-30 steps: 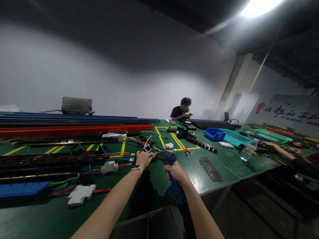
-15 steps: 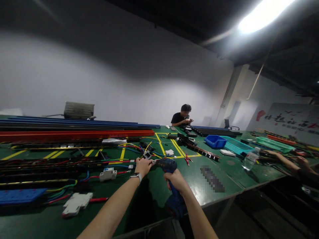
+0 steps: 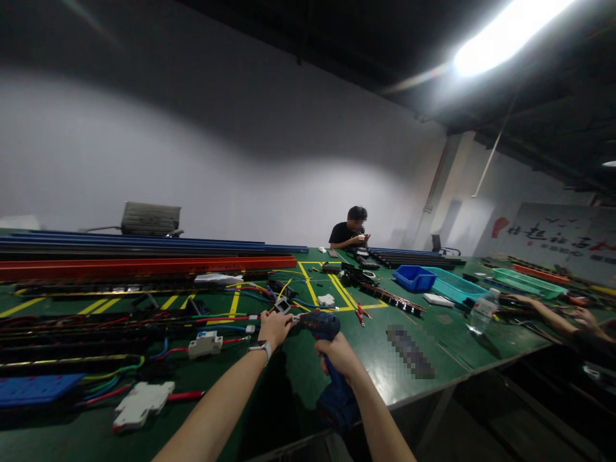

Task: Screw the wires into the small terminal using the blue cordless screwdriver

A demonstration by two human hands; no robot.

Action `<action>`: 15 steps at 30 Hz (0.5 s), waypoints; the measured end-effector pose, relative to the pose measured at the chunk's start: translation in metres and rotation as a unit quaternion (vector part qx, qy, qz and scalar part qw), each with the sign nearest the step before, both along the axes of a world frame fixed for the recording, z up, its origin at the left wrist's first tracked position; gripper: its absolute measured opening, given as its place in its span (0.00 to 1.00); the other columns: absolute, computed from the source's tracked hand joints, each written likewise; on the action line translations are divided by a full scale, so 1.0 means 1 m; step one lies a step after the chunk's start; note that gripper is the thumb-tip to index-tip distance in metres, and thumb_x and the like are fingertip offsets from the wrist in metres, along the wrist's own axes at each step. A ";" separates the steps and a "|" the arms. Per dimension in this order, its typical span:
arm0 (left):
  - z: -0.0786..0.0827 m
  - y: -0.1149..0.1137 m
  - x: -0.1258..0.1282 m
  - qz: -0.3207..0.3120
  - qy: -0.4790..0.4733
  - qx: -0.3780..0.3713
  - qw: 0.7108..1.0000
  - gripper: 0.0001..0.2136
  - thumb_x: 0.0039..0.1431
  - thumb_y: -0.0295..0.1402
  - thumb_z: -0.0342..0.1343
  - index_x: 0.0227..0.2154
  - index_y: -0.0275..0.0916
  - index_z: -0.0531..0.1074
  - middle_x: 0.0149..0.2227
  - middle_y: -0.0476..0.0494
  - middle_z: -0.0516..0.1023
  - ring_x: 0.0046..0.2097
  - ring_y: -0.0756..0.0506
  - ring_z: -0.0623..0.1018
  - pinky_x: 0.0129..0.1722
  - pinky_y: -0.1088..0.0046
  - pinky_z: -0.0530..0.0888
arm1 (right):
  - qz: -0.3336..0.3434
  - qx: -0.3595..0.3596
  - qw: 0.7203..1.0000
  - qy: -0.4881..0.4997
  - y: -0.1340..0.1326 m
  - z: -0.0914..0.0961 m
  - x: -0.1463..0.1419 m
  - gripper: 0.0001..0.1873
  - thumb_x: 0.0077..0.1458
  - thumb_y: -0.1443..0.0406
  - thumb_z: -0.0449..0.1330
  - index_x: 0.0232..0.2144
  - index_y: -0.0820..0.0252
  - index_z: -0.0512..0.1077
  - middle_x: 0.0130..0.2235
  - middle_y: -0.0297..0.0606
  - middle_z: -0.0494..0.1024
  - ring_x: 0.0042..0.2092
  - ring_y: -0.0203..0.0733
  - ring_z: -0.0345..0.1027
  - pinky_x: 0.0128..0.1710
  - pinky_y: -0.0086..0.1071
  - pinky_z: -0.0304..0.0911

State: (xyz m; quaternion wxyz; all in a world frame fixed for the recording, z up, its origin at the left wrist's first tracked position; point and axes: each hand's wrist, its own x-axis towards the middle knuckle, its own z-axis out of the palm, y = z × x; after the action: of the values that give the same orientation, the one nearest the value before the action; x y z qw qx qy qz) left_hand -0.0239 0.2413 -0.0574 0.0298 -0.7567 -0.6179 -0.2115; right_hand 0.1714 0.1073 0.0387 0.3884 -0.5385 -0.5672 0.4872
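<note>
A blue cordless drill [image 3: 323,323] is gripped by its handle in my right hand [image 3: 341,354], its nose pointing left. My left hand [image 3: 275,330], with a watch on the wrist, is closed at a small black-and-grey component [image 3: 283,305] with wires around it. The drill's tip meets the fingers of that hand, and the exact contact is hidden. Left of my hands lie a white circuit breaker [image 3: 206,345] with red leads and a larger white breaker [image 3: 143,405] with a thick red cable.
Red-handled pliers [image 3: 360,314], a blue bin [image 3: 414,278], a teal tray [image 3: 455,285] and a water bottle [image 3: 482,313] stand to the right. Long orange [image 3: 144,264] and blue rails lie at the back left. One person [image 3: 353,228] sits opposite; another person's arms [image 3: 553,319] reach in at right.
The view has shifted slightly, so the table sits a little lower in the picture. Both hands keep their hold, with the drill's tip still at my left fingers.
</note>
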 end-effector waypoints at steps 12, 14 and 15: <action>-0.002 0.001 -0.001 -0.005 0.003 0.006 1.000 0.17 0.64 0.51 0.44 0.43 0.57 0.77 0.41 0.43 0.81 0.48 0.37 0.74 0.52 0.52 0.53 | 0.003 0.003 1.000 -0.012 -0.001 -0.001 0.000 0.02 0.41 0.68 0.55 0.23 0.59 0.64 0.13 0.25 0.61 0.14 0.35 0.61 0.15 0.25 0.52; -0.004 0.002 -0.001 -0.006 0.002 0.010 1.000 0.17 0.65 0.51 0.44 0.44 0.57 0.77 0.41 0.43 0.81 0.48 0.37 0.73 0.53 0.52 0.52 | 0.007 -0.004 1.000 -0.020 0.000 0.000 0.000 0.03 0.41 0.67 0.55 0.24 0.59 0.65 0.12 0.25 0.61 0.14 0.35 0.61 0.15 0.25 0.53; -0.004 0.002 -0.001 -0.005 0.002 0.012 1.000 0.17 0.65 0.51 0.44 0.44 0.57 0.77 0.41 0.43 0.81 0.48 0.38 0.73 0.53 0.52 0.52 | 0.013 -0.011 1.000 -0.024 0.000 0.001 0.000 0.03 0.41 0.67 0.55 0.25 0.59 0.66 0.12 0.25 0.61 0.14 0.36 0.61 0.15 0.25 0.53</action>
State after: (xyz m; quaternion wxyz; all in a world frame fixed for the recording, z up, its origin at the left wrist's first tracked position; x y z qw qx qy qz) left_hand -0.0248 0.2438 -0.0617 0.0390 -0.7598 -0.6116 -0.2172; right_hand 0.1716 0.1078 0.0393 0.3625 -0.5470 -0.5777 0.4854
